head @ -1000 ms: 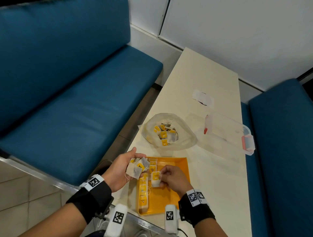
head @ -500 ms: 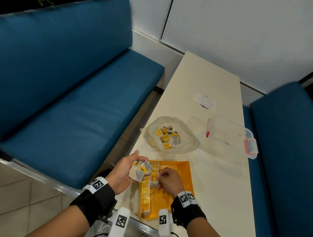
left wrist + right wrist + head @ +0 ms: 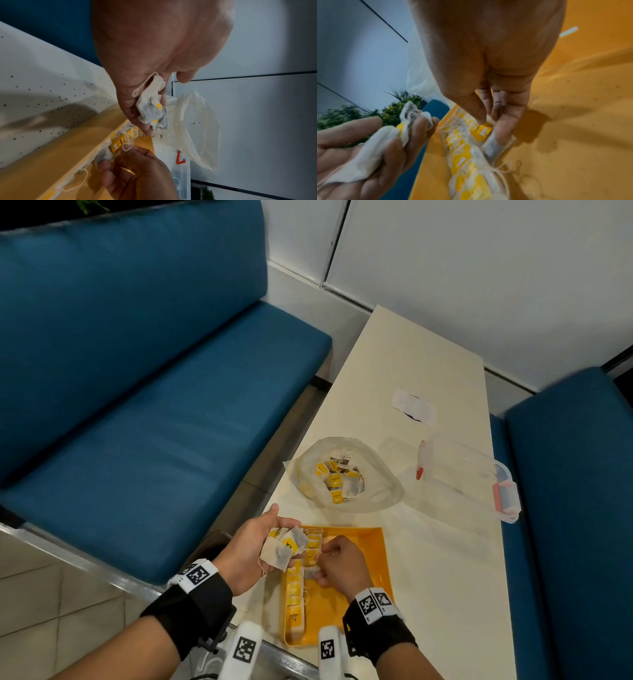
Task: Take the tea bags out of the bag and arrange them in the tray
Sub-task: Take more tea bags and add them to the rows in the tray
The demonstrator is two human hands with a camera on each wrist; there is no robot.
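On the cream table, your right hand pinches one tea bag beside the row along the orange tray's left wall. Your left hand curls round a loose bunch. Trailing strings could snag and drag the row crooked.

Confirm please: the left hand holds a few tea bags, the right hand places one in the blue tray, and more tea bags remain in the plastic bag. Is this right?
One detail is wrong: the tray is orange, not blue, as the head view shows. The rest holds: the left hand holds a few tea bags, the right hand places one in the tray, and more remain in the plastic bag.
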